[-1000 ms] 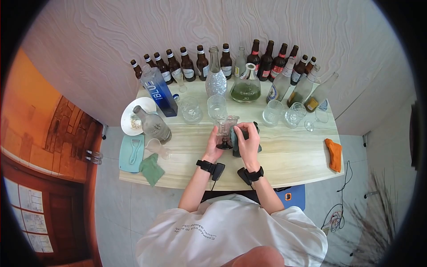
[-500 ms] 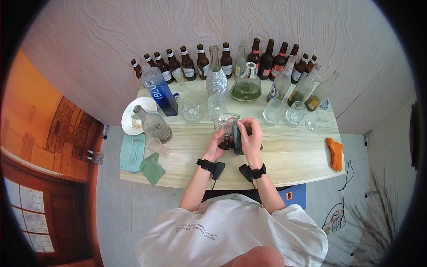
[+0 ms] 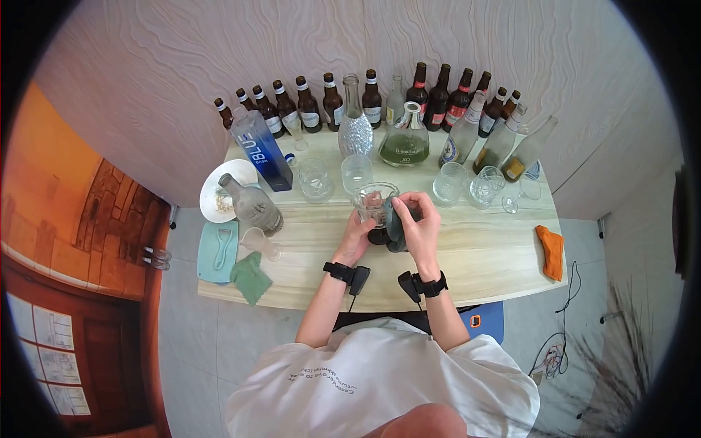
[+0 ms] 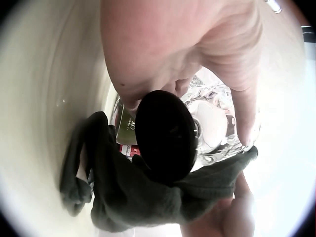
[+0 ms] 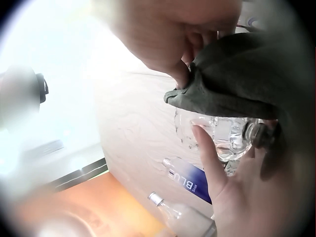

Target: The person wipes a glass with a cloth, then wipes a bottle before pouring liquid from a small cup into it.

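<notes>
Near the table's middle, the left hand [image 3: 353, 238] grips a clear footed glass [image 3: 374, 198] with a dark base, its rim tilted toward the head camera. The right hand [image 3: 421, 228] pinches a dark green cloth [image 3: 395, 225] against the glass's right side at the rim. In the left wrist view the round dark base [image 4: 165, 136] faces the camera, and the cloth [image 4: 143, 197] drapes below it. The right wrist view has the cloth [image 5: 232, 84] over the glass [image 5: 222, 133], with the left thumb along its side.
Brown bottles [image 3: 308, 109] line the back. Before them stand a blue bottle [image 3: 270, 160], a silver bottle [image 3: 355, 135], a decanter [image 3: 404, 146] and several glasses [image 3: 449, 184]. At left are a plate [image 3: 212, 201], board [image 3: 208, 252] and green cloth [image 3: 250, 277]; an orange cloth [image 3: 549, 252] is right.
The glass has tipped so that its mouth faces the head camera more. The right hand has shifted slightly right, with the cloth now up at the rim.
</notes>
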Demonstrator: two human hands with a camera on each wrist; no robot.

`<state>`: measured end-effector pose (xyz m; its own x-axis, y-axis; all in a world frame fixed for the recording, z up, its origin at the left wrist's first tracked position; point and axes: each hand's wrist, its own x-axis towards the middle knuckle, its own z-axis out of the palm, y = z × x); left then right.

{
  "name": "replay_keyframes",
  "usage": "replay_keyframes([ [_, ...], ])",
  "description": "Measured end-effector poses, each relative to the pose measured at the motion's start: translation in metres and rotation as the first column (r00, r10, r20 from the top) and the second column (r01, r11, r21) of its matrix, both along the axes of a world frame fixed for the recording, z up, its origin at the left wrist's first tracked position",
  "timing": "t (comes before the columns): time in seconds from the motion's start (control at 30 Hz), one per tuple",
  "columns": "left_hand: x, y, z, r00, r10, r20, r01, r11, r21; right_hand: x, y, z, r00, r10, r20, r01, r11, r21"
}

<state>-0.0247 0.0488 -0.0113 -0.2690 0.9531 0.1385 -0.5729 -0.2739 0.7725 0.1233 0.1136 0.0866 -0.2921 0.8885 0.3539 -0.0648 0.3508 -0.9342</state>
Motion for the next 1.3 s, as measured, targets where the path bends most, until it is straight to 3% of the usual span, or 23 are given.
replay_keyframes([
  [0.1,0.001,-0.005,0.002,0.994,-0.085,0.064,0.09,0.993,-0.08,-0.002,0.002,-0.002,1.0,-0.023,0.008,0.023,0.999,-0.044],
  [0.2,0.013,-0.006,0.019,0.997,-0.031,0.069,0.032,0.999,-0.015,-0.005,0.004,-0.015,0.999,-0.025,0.022,0.025,0.999,-0.033],
  [0.3,0.003,-0.004,-0.002,0.992,-0.051,0.117,0.054,0.998,-0.025,0.002,-0.006,-0.023,0.994,0.021,0.105,-0.02,1.0,-0.018],
  [0.4,0.003,-0.005,0.003,0.992,0.037,0.124,-0.036,0.999,-0.01,0.01,-0.015,-0.028,0.985,0.045,0.168,-0.052,0.998,0.036],
  [0.5,-0.002,-0.003,0.001,0.989,0.022,0.144,-0.028,0.999,0.041,0.015,-0.017,-0.031,0.971,0.039,0.235,-0.057,0.996,0.069],
  [0.7,0.003,-0.002,0.013,0.974,0.207,0.094,-0.216,0.973,0.088,0.018,-0.02,-0.031,0.932,0.019,0.362,-0.04,0.998,0.053],
  [0.8,-0.001,-0.003,0.011,0.982,0.17,0.085,-0.177,0.982,0.073,0.013,-0.017,-0.035,0.943,-0.063,0.327,0.064,0.998,0.008],
  [0.9,-0.003,-0.01,0.004,0.986,0.0,0.165,-0.006,0.999,0.034,0.009,-0.004,-0.039,0.958,-0.058,0.281,0.07,0.997,-0.034],
  [1.03,0.002,-0.007,0.0,0.993,-0.006,0.119,-0.001,0.998,0.061,0.014,0.001,-0.039,0.923,0.084,0.374,-0.049,0.994,-0.102],
  [1.13,0.002,-0.007,0.005,0.996,0.011,0.094,-0.017,0.998,0.062,0.018,-0.005,-0.037,0.935,0.089,0.344,-0.036,0.987,-0.16],
  [1.23,0.005,-0.005,0.011,0.998,0.059,0.011,-0.059,0.997,0.05,0.02,-0.018,-0.029,0.923,0.008,0.384,-0.037,0.997,0.067],
  [1.3,0.005,-0.005,0.013,0.997,0.071,-0.026,-0.07,0.997,0.039,0.019,-0.022,-0.026,0.917,0.006,0.399,-0.04,0.996,0.077],
])
